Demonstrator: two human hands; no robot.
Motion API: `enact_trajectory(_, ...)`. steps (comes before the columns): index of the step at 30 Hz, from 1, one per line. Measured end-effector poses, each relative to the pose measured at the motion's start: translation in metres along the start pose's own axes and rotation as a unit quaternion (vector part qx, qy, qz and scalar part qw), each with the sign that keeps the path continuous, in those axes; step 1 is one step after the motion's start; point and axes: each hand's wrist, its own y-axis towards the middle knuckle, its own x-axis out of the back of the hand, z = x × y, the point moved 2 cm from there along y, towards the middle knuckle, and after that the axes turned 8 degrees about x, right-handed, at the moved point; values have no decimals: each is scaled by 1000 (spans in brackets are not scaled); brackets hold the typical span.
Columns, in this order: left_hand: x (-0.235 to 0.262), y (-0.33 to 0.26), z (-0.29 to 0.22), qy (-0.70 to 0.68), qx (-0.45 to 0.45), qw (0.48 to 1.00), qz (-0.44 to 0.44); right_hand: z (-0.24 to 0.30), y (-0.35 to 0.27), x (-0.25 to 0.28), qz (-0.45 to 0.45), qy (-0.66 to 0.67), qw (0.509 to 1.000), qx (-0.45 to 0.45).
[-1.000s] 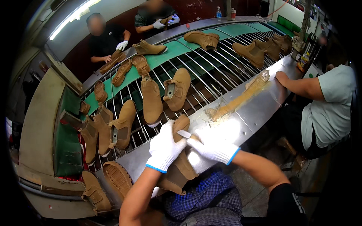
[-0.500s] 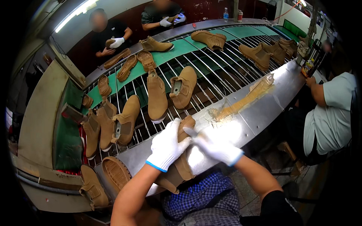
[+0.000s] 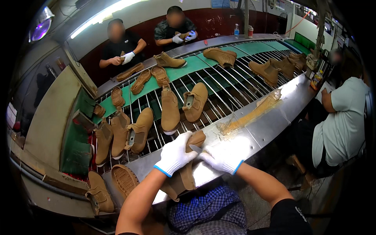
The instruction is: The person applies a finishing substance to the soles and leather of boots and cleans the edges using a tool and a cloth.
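Head view: nearest me, blue plaid cloth [image 3: 219,201] on the wearer's lap, just below the grip. Left hand [image 3: 176,154], white glove, closed round a tan boot [image 3: 188,175], toe pointing away, shaft toward the lap. Right hand [image 3: 220,157], also gloved, closed on a flat tool [image 3: 195,149]; its end is at the boot, just right of the left fingers. Looks like a blade to me, but the glove hides the handle, so can't say for sure. Steel ledge [image 3: 281,117] runs under the grip and off to the right, tape patch [image 3: 254,116] on it. Left of the grip: a ridged outsole [image 3: 124,179], then a lone boot [image 3: 100,192] lying on its side. Beyond the grip, more boots [image 3: 170,111] on metal rods. Farther, green sheeting [image 3: 244,48], and two gloved co-workers [image 3: 123,47] across the line.
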Motion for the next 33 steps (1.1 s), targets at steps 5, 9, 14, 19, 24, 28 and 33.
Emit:
enact_trajectory(5,14,-10,2,-4,-24,999,48,2,16,21,205,41,969,-133)
enact_trajectory(9,18,-21,13,-22,-109,992,-56,-12,-13,35,136,12,981,-139)
enact_trajectory(14,12,-144,38,-75,1,943,-325,-37,-34,58,200,-217,923,-246)
enact_trajectory(19,-37,-227,59,-89,330,918,-203,8,42,48,55,-148,986,48)
enact_trajectory(24,-61,-209,78,-76,341,916,-199,16,71,-5,68,-46,996,-33)
enact_trajectory(28,40,-189,55,-367,317,830,-277,54,45,-4,69,100,982,-145)
enact_trajectory(33,120,-151,-1,-236,155,905,-319,78,72,19,-25,264,958,-108)
